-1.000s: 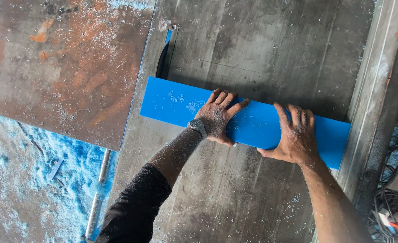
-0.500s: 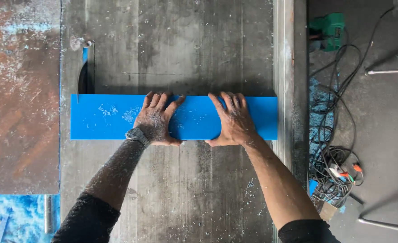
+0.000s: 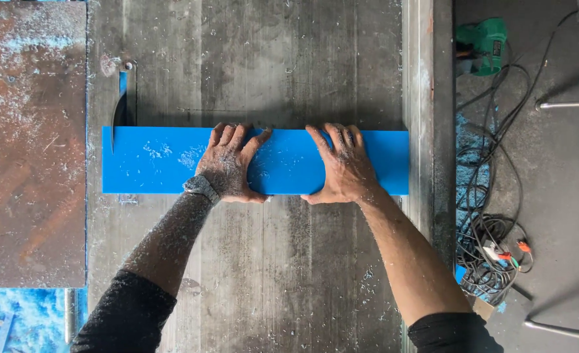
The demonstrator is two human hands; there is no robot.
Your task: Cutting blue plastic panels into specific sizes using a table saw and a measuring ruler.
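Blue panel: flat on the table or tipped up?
Flat. The blue panel lies face-down on the table, both palms spread on top.

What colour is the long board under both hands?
Bright blue, dusted with pale shavings; the board shows best in the head view.

One long, flat, rectangular blue board [image 3: 158, 161] lies horizontally across the middle of the frame, face up on the grey table surface, its long edges level with the frame's top and bottom. Its surface is bright blue, smooth and speckled with pale dust and shavings, heaviest left of centre. Its left end sits at the saw blade [image 3: 117, 117] in the upper left of the frame, which meets its top corner, and its right end reaches the metal rail right of centre.
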